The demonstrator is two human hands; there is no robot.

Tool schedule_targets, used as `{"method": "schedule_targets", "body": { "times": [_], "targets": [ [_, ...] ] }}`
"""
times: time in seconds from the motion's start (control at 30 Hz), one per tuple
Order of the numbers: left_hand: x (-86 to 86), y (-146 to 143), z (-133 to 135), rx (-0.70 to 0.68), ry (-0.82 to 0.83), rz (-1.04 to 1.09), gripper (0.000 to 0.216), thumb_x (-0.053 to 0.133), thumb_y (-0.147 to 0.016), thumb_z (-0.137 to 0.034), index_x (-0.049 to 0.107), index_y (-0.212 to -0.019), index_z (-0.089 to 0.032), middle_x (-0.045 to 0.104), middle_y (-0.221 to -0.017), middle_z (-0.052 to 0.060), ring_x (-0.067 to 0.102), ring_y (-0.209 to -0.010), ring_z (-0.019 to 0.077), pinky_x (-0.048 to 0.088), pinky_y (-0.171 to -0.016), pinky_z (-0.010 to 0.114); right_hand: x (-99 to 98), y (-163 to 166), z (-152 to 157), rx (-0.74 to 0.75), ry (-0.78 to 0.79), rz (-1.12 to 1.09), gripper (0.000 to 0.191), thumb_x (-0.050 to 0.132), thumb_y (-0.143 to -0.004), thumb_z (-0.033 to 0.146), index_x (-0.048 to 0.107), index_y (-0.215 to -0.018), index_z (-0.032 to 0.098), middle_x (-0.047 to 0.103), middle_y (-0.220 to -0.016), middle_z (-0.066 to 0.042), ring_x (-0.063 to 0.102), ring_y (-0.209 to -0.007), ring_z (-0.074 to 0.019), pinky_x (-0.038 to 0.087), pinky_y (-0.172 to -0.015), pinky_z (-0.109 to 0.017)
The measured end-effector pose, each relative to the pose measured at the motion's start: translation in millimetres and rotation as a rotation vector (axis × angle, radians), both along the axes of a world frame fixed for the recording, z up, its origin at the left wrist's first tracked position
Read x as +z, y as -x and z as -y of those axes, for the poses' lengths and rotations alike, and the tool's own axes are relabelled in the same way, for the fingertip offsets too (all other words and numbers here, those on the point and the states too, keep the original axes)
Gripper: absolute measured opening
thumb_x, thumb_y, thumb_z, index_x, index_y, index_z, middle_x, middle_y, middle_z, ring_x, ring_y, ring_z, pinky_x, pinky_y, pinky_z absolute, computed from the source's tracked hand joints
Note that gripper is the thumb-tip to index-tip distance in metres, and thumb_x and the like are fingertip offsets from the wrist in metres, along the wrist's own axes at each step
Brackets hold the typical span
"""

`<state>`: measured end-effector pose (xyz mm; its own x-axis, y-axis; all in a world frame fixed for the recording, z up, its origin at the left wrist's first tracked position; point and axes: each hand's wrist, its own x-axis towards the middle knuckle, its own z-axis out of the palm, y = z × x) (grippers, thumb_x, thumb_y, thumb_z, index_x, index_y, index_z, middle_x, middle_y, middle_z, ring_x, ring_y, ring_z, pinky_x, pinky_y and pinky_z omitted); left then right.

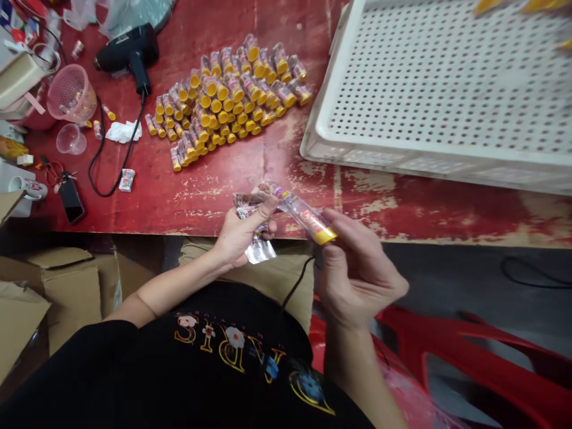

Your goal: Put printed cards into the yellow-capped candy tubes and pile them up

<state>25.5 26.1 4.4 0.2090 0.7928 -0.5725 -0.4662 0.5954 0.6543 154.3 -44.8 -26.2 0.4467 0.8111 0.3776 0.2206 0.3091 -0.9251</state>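
Note:
Over the near edge of the table, my left hand (239, 235) is closed on a small bundle of shiny printed plastic sleeves (260, 251). Its thumb and fingers also meet the far end of a clear tube (304, 215) with a printed wrap. The tube slants down to the right and ends in a yellow cap (325, 236). My right hand (361, 271) pinches that capped end between thumb and forefinger. Beyond my hands, many similar yellow-capped tubes (223, 104) lie in a close pile on the red table (187, 205).
A white perforated crate (429, 161) takes up the right of the table. On the left are a black heat gun (134, 50) with its cord, a pink basket (71, 89), a clear cup (71, 140), a phone (71, 199) and a mug (29, 187). Cardboard boxes (71, 286) stand below.

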Motion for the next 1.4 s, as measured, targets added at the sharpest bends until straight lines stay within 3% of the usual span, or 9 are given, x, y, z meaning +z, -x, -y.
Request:
{"method": "schedule_targets", "body": {
  "times": [0.1,0.23,0.47,0.83,0.97,1.07,1.2,1.3,1.4],
  "targets": [
    [-0.8,3,-1,-0.079,-0.061,-0.014,0.047,0.089,-0.066,-0.049,0.058,-0.072,-0.015,0.054,-0.056,-0.005,0.046,-0.048,0.0038,0.037,-0.051,0.020,0.4,-4,2,0.115,0.027,0.040,0.037,0.072,-0.084,0.015,0.076,-0.116,0.035,0.076,-0.117,-0.004,0.074,-0.109,-0.0235,0.064,-0.092,-0.044],
    [0.7,5,0,-0.184,-0.123,-0.054,0.045,0.090,-0.064,-0.051,0.064,-0.075,-0.015,0.056,-0.056,-0.004,0.046,-0.047,0.0048,0.038,-0.051,0.022,1.7,-1,-4,0.215,0.024,0.107,0.054,0.066,-0.088,0.014,0.063,-0.137,0.036,0.061,-0.147,-0.004,0.062,-0.134,-0.0261,0.055,-0.110,-0.051],
    [1.9,7,4,-0.132,-0.157,-0.092,0.048,0.092,-0.059,-0.050,0.067,-0.080,-0.015,0.061,-0.062,-0.003,0.048,-0.047,0.0046,0.037,-0.047,0.021,2.3,18,-23,-0.057,-0.040,0.048,0.032,0.075,-0.083,0.014,0.078,-0.110,0.031,0.080,-0.106,-0.001,0.078,-0.100,-0.0239,0.065,-0.094,-0.046],
    [-7.9,16,-16,-0.006,-0.130,-0.083,0.052,0.093,-0.058,-0.050,0.066,-0.082,-0.014,0.059,-0.058,-0.004,0.049,-0.045,0.0048,0.037,-0.047,0.020,-5.1,40,-54,-0.014,-0.008,-0.188,0.025,0.078,-0.081,0.014,0.081,-0.101,0.028,0.081,-0.102,-0.001,0.078,-0.096,-0.0213,0.064,-0.095,-0.044],
    [-11.4,27,-41,0.140,-0.082,-0.038,0.044,0.082,-0.078,-0.050,0.068,-0.094,-0.012,0.066,-0.066,0.001,0.051,-0.049,0.0050,0.039,-0.048,0.018,-18.5,47,-115,0.049,0.032,-0.240,0.020,0.077,-0.083,0.025,0.080,-0.103,0.024,0.080,-0.100,-0.003,0.077,-0.093,-0.0210,0.063,-0.096,-0.045],
    [-12.4,39,-52,0.246,-0.048,0.010,0.034,0.072,-0.090,-0.040,0.066,-0.109,-0.012,0.076,-0.091,0.009,0.057,-0.055,0.0061,0.043,-0.049,0.018,-34.1,58,-202,0.100,-0.048,-0.161,0.021,0.075,-0.085,0.033,0.078,-0.103,0.023,0.079,-0.103,-0.004,0.075,-0.100,-0.0218,0.060,-0.100,-0.047],
    [-12.2,56,-48,0.298,-0.015,0.014,0.020,0.060,-0.098,-0.029,0.061,-0.110,-0.013,0.078,-0.096,0.010,0.064,-0.059,0.0090,0.047,-0.050,0.018,-49.1,78,-306,0.119,-0.035,0.043,0.018,0.069,-0.089,0.034,0.075,-0.102,0.022,0.076,-0.108,-0.006,0.072,-0.108,-0.0229,0.057,-0.103,-0.051],
    [-14.1,68,-44,0.341,0.048,-0.046,0.011,0.058,-0.099,-0.026,0.058,-0.102,-0.015,0.078,-0.094,0.008,0.068,-0.063,0.0102,0.049,-0.050,0.018,-54.1,50,-328,0.189,-0.001,0.237,0.024,0.066,-0.090,0.030,0.070,-0.113,0.023,0.074,-0.117,-0.006,0.070,-0.112,-0.0209,0.058,-0.101,-0.046],
    [-22.4,73,-51,0.330,0.115,-0.077,0.017,0.066,-0.095,-0.028,0.055,-0.090,-0.016,0.077,-0.094,0.006,0.071,-0.068,0.0105,0.048,-0.048,0.016,-57.6,-43,-306,0.088,0.020,0.413,0.029,0.062,-0.093,0.033,0.065,-0.120,0.023,0.070,-0.122,-0.008,0.069,-0.110,-0.0188,0.060,-0.094,-0.040]
  ]
}}
